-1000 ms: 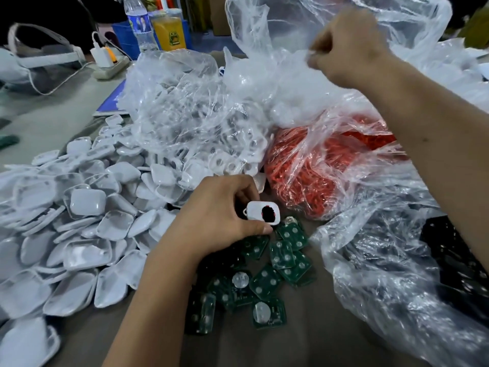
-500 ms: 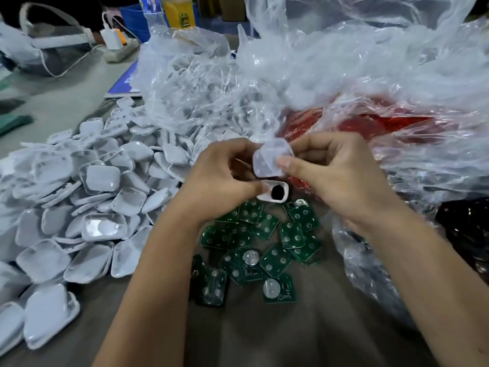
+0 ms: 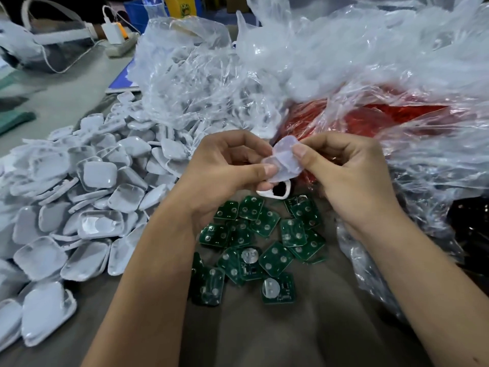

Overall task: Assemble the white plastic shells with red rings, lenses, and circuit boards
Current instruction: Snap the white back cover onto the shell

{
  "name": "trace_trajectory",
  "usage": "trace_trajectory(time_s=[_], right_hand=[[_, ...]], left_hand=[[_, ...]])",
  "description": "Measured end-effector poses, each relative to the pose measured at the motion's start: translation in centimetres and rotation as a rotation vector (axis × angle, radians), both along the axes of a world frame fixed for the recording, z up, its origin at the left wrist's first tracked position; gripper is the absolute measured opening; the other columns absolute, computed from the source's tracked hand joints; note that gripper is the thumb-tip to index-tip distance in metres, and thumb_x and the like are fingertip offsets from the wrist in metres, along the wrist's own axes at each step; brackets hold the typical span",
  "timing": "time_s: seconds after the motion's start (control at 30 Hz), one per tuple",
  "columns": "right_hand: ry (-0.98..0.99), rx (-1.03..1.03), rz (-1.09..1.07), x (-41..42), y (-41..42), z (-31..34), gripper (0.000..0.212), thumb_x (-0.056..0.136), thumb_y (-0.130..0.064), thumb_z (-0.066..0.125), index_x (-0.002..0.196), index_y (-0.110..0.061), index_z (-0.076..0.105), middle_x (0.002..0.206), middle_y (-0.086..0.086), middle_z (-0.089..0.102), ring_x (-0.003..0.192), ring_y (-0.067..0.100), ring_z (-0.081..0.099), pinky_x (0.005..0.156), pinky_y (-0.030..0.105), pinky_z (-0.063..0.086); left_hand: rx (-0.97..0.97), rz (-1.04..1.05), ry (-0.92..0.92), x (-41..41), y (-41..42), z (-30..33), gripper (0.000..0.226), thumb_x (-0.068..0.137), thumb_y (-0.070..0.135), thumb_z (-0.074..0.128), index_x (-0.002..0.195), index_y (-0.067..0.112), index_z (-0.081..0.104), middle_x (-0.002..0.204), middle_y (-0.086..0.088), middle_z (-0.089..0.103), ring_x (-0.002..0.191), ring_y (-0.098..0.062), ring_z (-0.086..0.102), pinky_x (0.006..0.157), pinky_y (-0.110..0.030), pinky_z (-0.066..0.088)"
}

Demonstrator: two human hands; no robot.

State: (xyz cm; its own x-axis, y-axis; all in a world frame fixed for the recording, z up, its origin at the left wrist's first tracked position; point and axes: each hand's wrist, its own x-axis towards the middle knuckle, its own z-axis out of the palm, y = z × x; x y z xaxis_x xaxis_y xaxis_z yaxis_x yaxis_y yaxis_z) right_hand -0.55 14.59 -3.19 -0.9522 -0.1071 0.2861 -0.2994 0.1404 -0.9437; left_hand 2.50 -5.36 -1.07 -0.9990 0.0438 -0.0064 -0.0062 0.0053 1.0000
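My left hand (image 3: pixel 225 176) and my right hand (image 3: pixel 352 178) meet at the centre of the head view. Between their thumbs and fingers they pinch translucent lenses (image 3: pixel 284 161), apparently two stuck together. Lower in my left hand sits a white shell (image 3: pixel 276 192) with a dark opening, gripped by the curled fingers. Green circuit boards (image 3: pixel 262 245) lie scattered on the table under my hands. A heap of white shells (image 3: pixel 87 194) spreads to the left. Red rings (image 3: pixel 370 120) fill a clear bag behind my hands.
Crumpled clear bags (image 3: pixel 238 75) of plastic parts pile up at the back. A bag with dark parts (image 3: pixel 468 229) lies at the right edge. A power strip (image 3: pixel 119 46), a blue sheet (image 3: pixel 124 80) and bottles stand at the far back left.
My right hand came down from the bag at the back with a lens and met my left hand. The lens now sits lower, pinched by both hands above the shell.
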Motion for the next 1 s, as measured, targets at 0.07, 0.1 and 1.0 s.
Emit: trace_trajectory(time_s=[0.07,0.1,1.0], right_hand=[[-0.038,-0.115,-0.055,0.0,0.2,0.2,0.005,0.091,-0.026,0.079,0.087,-0.028,0.08,0.084,-0.002,0.078,0.062,0.002,0.064,0.057,0.016,0.05],[-0.055,-0.167,-0.087,0.0,0.3,0.4,0.007,0.093,-0.026,0.077,0.087,-0.029,0.079,0.083,-0.002,0.077,0.058,0.001,0.059,0.053,0.014,0.045],[-0.12,-0.113,0.065,0.5,-0.3,0.5,0.019,0.095,-0.02,0.073,0.077,-0.017,0.078,0.059,0.008,0.068,0.034,0.009,0.04,0.038,0.018,0.03]], left_hand=[[-0.026,0.049,0.014,0.0,0.0,0.0,0.017,0.081,-0.005,0.081,0.093,0.004,0.073,0.079,-0.015,0.07,0.064,-0.024,0.07,0.06,-0.03,0.059],[-0.026,0.087,0.036,0.0,0.1,0.0,0.017,0.081,-0.005,0.08,0.091,0.007,0.074,0.078,-0.013,0.071,0.063,-0.024,0.069,0.059,-0.031,0.057],[-0.114,0.084,0.165,-1.4,1.9,-0.3,0.013,0.098,0.005,0.067,0.09,0.007,0.077,0.082,-0.015,0.076,0.065,-0.021,0.07,0.06,-0.029,0.057]])
